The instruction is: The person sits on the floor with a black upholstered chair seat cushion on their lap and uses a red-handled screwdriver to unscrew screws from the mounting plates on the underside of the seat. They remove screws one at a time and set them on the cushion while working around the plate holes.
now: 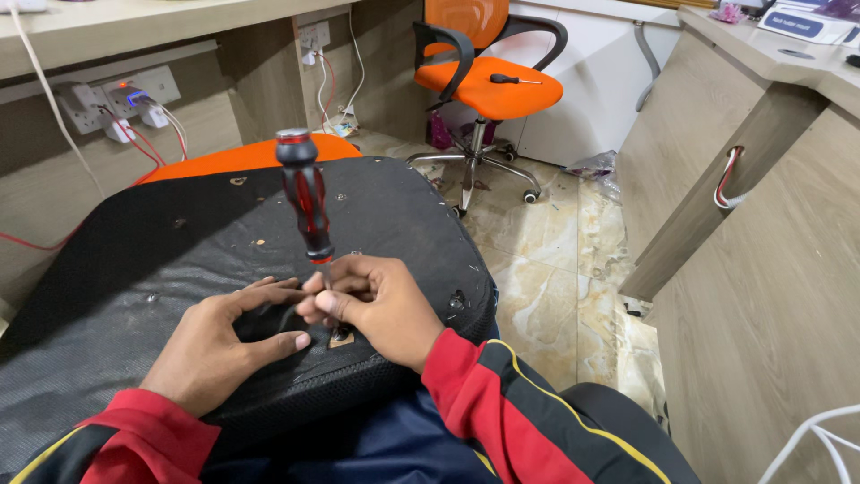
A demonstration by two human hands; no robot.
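Only one sign-like item: flat printed card or sheet lying on the wooden desk top, upper right corner. Rectangular, pale with a dark blue band across it. Beside it, far top right, a purple-toned sheet, cut by the frame edge. No screens visible.

An upturned chair seat, its black underside up and orange padding showing at the far edge, lies across the person's lap. On it stands a red-and-black screwdriver, upright, tip down by a screw hole. The left hand rests flat on the fabric; the right hand pinches the shaft low down. Beneath is a marbled tile floor.
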